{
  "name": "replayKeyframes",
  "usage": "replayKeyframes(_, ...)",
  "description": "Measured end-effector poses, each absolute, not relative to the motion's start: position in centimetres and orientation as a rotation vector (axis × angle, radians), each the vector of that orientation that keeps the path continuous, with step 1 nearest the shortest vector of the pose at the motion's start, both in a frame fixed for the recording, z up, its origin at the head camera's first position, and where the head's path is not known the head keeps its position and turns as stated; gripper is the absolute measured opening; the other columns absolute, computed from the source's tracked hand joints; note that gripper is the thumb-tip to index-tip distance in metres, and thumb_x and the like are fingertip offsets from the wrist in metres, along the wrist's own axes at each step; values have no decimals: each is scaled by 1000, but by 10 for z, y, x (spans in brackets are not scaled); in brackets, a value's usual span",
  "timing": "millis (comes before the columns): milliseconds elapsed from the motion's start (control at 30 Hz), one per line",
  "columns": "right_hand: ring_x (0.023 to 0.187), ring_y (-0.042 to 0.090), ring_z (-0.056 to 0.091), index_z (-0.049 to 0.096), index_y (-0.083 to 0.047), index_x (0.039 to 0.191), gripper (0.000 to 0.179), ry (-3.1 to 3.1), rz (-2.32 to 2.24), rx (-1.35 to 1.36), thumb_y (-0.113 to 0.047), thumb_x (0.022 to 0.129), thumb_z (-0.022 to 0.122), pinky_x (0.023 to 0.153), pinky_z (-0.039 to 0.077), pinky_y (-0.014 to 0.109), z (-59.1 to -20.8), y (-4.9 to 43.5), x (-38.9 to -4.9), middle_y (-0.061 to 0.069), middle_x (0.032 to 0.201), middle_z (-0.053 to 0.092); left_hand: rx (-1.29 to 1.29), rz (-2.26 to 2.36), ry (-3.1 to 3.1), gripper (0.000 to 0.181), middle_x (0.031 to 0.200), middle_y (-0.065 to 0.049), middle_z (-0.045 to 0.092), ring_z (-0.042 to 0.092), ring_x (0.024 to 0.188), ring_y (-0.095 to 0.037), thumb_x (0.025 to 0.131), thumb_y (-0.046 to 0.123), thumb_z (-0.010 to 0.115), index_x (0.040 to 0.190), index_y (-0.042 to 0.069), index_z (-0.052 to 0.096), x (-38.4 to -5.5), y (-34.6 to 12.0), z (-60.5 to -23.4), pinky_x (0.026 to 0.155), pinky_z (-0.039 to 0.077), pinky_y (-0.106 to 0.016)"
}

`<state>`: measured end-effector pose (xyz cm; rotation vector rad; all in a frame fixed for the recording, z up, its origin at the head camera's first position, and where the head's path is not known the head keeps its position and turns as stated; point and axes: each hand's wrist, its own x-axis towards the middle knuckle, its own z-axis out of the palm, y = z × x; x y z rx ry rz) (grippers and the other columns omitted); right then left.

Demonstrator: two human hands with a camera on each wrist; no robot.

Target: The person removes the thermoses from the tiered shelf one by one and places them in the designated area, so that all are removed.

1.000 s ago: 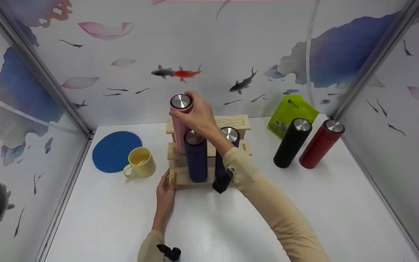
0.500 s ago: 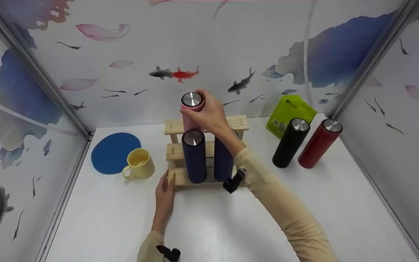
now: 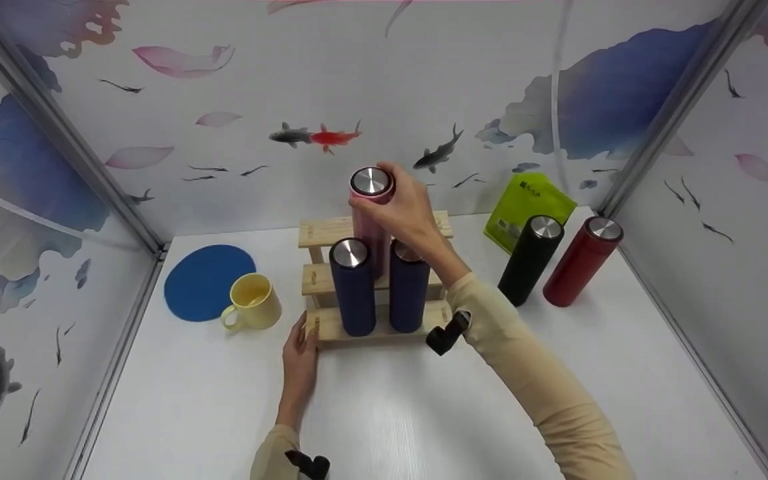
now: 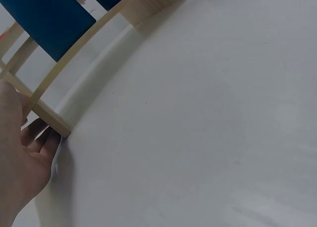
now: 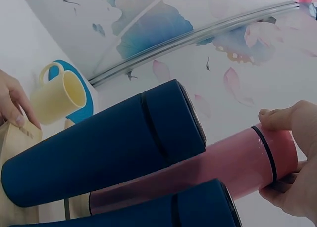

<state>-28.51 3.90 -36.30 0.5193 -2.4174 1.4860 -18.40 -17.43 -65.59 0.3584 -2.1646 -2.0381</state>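
My right hand (image 3: 412,212) grips a pink thermos (image 3: 369,228) near its steel-topped lid, with thumb and fingers on opposite sides. The thermos stands upright at the middle step of a three-step wooden rack (image 3: 323,233); its base is partly hidden by two dark blue thermoses. The left blue thermos (image 3: 355,293) and the right blue thermos (image 3: 409,297) stand on the lowest step. At that step's left end, my left hand (image 3: 300,365) holds the rack. In the left wrist view, the fingers (image 4: 47,140) curl at the wooden side piece (image 4: 52,119).
A yellow mug (image 3: 255,303) stands left of the rack, in front of a round blue mat (image 3: 207,280). To the right are a black thermos (image 3: 532,263), a red thermos (image 3: 583,263) and a green pouch (image 3: 524,207). Printed panels (image 3: 224,153) enclose the white table.
The right hand has carried the pink thermos rightward, from the left end of the rack to between the two blue thermoses. The left hand keeps its hold on the rack.
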Motion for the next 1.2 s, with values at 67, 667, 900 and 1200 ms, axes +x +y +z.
replayKeyframes(67, 116, 27, 66, 56, 2, 135, 68, -2411, 1491, 503, -26, 81, 86, 101, 54, 34, -362, 44, -285, 17, 126, 68, 357, -2032, -2166, 53, 165, -13, 33, 33, 152, -33, 108, 21, 50, 157, 8, 36, -184, -175, -656, 120, 39, -45)
replayKeyframes(667, 122, 28, 63, 53, 2, 140, 70, -2377, 1460, 431, -28, 84, 84, 105, 54, 38, -359, 90, -277, 18, 133, 63, 318, -2027, -2159, 52, 164, -16, 33, 32, 152, -35, 108, 20, 50, 156, 6, 37, -183, -175, -656, 123, 34, -47)
replayKeyframes(900, 126, 29, 61, 51, 3, 141, 71, -2362, 1486, 408, -25, 84, 83, 109, 52, 39, -358, 103, -275, 19, 136, 60, 331, -2041, -2163, 52, 164, -17, 32, 31, 152, -36, 108, 18, 50, 156, 5, 36, -184, -176, -657, 123, 34, -48)
replayKeyframes(1200, 127, 30, 60, 50, 4, 141, 72, -2356, 1485, 401, -22, 84, 84, 110, 51, 39, -359, 121, -273, 21, 137, 60, 321, -2010, -2167, 51, 164, -16, 34, 32, 152, -35, 108, 16, 50, 156, 5, 37, -184, -175, -658, 122, 36, -47)
